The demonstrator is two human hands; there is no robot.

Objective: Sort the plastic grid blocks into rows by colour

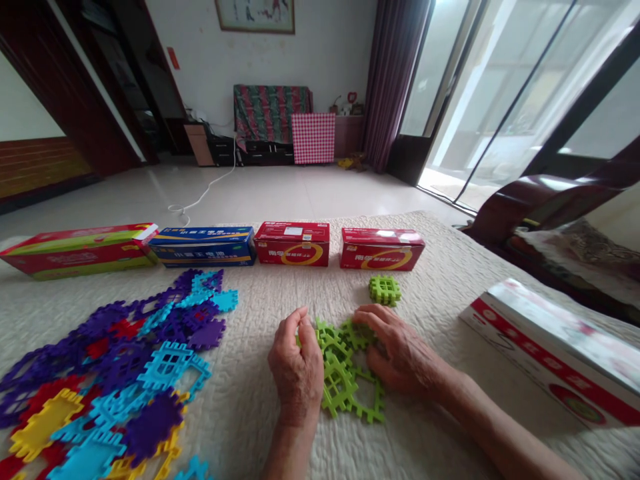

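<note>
Several green plastic grid tiles (345,383) lie in a loose cluster on the cream quilted table cover (440,280). My left hand (296,370) rests at the cluster's left edge, fingers curled and pinching a green tile. My right hand (395,350) lies over the cluster's right side with fingers bent down on the tiles. One more green tile (385,289) lies alone just beyond my right hand.
A heap of purple, blue, red and yellow tiles (125,367) spreads at the left. Along the far edge stand a red-green box (80,250), a blue box (203,247) and two red boxes (293,243). A long white-red box (555,347) lies at the right.
</note>
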